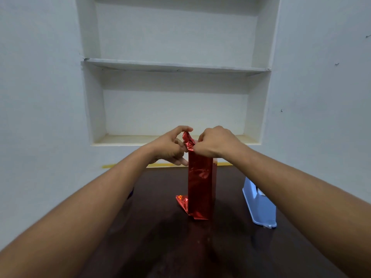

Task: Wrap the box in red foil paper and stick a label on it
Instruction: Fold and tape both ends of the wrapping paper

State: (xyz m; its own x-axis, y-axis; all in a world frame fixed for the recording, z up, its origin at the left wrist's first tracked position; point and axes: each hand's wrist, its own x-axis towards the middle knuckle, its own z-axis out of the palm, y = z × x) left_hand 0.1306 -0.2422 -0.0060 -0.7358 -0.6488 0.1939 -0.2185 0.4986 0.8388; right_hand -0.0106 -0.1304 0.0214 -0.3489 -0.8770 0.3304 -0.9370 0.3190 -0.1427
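Note:
A tall box covered in red foil paper (pixel 200 183) stands upright on the dark table (pixel 160 237). Loose foil sticks up crumpled at its top end (pixel 187 138), and a foil flap (pixel 182 201) juts out at the bottom left. My left hand (pixel 170 147) pinches the crumpled foil at the top from the left. My right hand (pixel 216 142) pinches the same top foil from the right, fingers curled over it. No label shows.
A light blue plastic tray (pixel 259 205) sits on the table to the right of the box, partly behind my right forearm. A white wall niche with shelves (pixel 176 66) rises behind the table. A yellow strip (pixel 112 166) runs along the table's far edge.

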